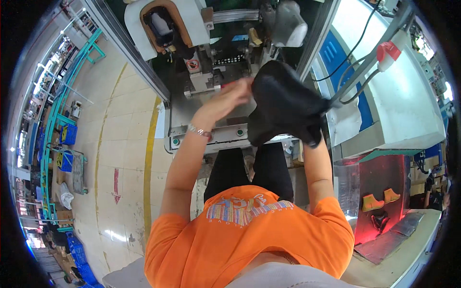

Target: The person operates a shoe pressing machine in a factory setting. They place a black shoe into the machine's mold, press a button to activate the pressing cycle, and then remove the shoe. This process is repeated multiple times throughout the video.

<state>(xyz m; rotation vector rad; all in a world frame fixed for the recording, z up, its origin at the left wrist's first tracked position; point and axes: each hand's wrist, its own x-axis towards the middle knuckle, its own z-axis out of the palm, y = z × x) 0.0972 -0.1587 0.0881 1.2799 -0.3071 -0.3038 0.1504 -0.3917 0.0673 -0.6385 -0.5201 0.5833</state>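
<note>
A black leather boot upper (288, 103) is held up in front of the machine (211, 89), toward the right. My right forearm (318, 165) runs up beneath it. My right hand is hidden behind the leather, and the upper rests in its grasp. To the left of the upper, my left hand (226, 102) reaches across with its fingers stretched out and slightly blurred. Its fingertips come up to the upper's left edge; whether they touch cannot be made out. Behind, the machine carries a brown-lined pad (181, 21) around a dark piece at left and a grey rounded form (289, 26) at right.
Green buttons (240, 132) line the machine's front edge. At right stands a pale cabinet (408, 110) with a cable (367, 86). Below it, a red-lit box (382, 177) holds small yellow-orange boot uppers (373, 202). Tiled floor (122, 158), a cart (78, 173) and blue crates (68, 134) are at left.
</note>
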